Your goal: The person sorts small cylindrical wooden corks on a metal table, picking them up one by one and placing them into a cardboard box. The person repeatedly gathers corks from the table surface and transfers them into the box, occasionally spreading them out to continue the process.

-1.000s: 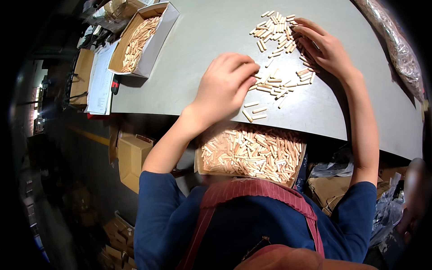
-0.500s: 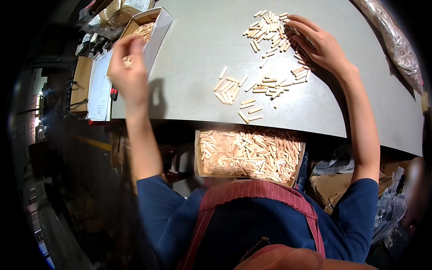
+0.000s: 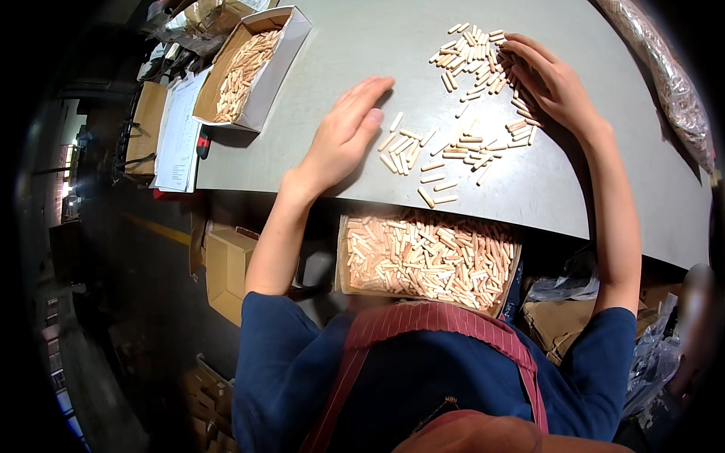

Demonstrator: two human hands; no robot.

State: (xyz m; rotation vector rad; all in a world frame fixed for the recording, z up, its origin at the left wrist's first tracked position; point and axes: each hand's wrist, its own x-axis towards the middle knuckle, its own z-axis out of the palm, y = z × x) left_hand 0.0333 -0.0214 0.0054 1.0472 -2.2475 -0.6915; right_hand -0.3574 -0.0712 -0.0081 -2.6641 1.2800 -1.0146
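Two hands work over loose wooden dowels (image 3: 461, 143), perhaps several dozen, scattered on the grey desk (image 3: 362, 68). The left hand (image 3: 343, 136) lies flat beside them, grip open and empty; the right hand (image 3: 551, 87) rests spread on them, fingers loose. Two dowel boxes: one (image 3: 253, 68) on the desk, one (image 3: 427, 257) below its edge.

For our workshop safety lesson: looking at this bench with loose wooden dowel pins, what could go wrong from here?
1. Several loose dowel pins lie close to the table's near edge; a sweep of the left hand could knock some past the box of dowels below.
2. The right hand rests on the scattered pile, so pins may roll away.
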